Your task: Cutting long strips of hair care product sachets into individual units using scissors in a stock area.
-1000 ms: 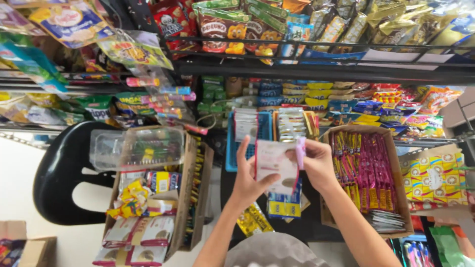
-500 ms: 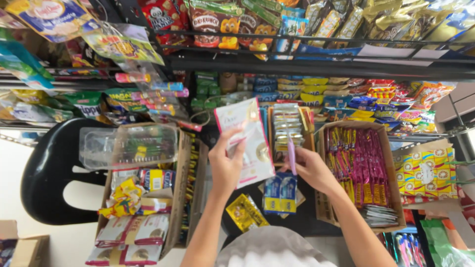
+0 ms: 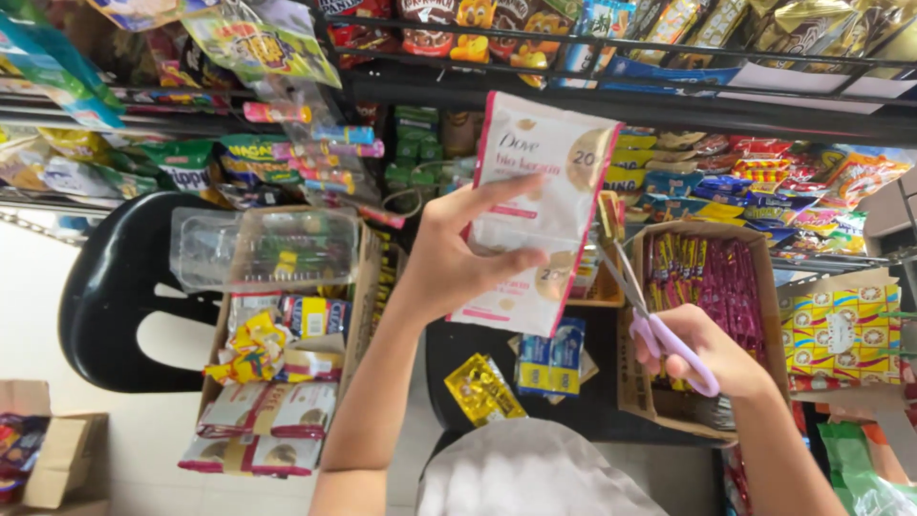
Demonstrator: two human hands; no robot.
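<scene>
My left hand (image 3: 457, 258) holds up a strip of white sachets with pink edges (image 3: 538, 201), thumb across the front. My right hand (image 3: 702, 349) grips scissors with lilac handles (image 3: 650, 315); the open blades point up toward the strip's right edge. Below the hands a blue sachet pack (image 3: 551, 358) and a yellow sachet (image 3: 482, 387) lie on a dark surface.
A cardboard box of pink and red sachets (image 3: 702, 287) stands at the right. Another box with packets (image 3: 277, 363) and a clear plastic container (image 3: 277, 248) rests on a black chair (image 3: 115, 306) at the left. Wire racks of hanging snack bags (image 3: 621, 38) run overhead.
My left hand has raised the sachet strip higher and closer to the camera. My right hand has dropped to the right with the scissors, blades now open by the strip's edge.
</scene>
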